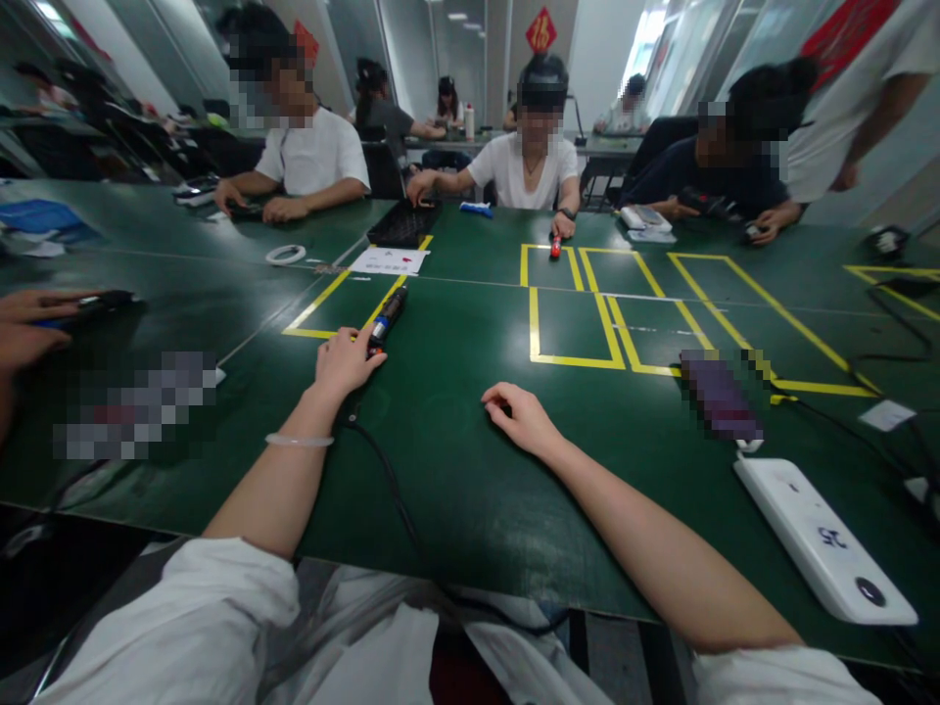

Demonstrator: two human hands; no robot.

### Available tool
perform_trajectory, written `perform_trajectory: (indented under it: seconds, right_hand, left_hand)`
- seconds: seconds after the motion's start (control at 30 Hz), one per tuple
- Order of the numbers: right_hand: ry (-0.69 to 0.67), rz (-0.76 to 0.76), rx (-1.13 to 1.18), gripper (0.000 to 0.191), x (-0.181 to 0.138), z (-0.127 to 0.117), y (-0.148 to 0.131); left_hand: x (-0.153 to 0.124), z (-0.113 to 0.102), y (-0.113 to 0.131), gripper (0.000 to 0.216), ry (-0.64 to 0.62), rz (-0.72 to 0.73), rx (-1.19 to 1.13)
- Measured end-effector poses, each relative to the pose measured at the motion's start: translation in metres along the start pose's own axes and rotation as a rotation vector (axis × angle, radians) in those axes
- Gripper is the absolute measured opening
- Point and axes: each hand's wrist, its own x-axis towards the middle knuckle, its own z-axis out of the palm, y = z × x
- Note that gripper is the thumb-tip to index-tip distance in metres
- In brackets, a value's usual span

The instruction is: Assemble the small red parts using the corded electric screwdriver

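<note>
My left hand is at a dark cylindrical tool with a blue and silver band, which lies slanted on the green table. Its orange-tinged near end sits between my thumb and forefinger, and the fingers look closed on it. Part of the grip is hidden by the hand. My right hand rests on the tabletop to the right, fingers loosely curled together, with nothing visible in them.
Yellow tape frames mark the green table. A white power bank and a pixelated phone-like item lie right. A black cable runs toward my lap. Across sit co-workers, one beside a black tray; another person's hand is left.
</note>
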Motion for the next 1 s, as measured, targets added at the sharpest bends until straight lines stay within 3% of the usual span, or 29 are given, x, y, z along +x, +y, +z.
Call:
perform_trajectory:
  seconds: [0.13, 0.27, 0.73, 1.0]
  right_hand:
    - [0.006, 0.003, -0.009, 0.012, 0.0, 0.0, -0.001]
    - [0.03, 0.065, -0.033, 0.011, -0.001, 0.0, -0.002]
    - [0.079, 0.165, 0.108, 0.017, 0.0, 0.005, 0.002]
    - [-0.04, 0.22, 0.239, 0.019, -0.003, -0.002, -0.001]
  left_hand:
    - [0.007, 0.002, -0.037, 0.066, -0.011, -0.123, -0.03]
    - [0.011, 0.002, -0.055, 0.067, -0.027, -0.174, -0.067]
    - [0.008, 0.001, -0.063, 0.066, -0.013, -0.164, -0.08]
    - [0.005, -0.001, -0.065, 0.065, -0.024, -0.161, -0.068]
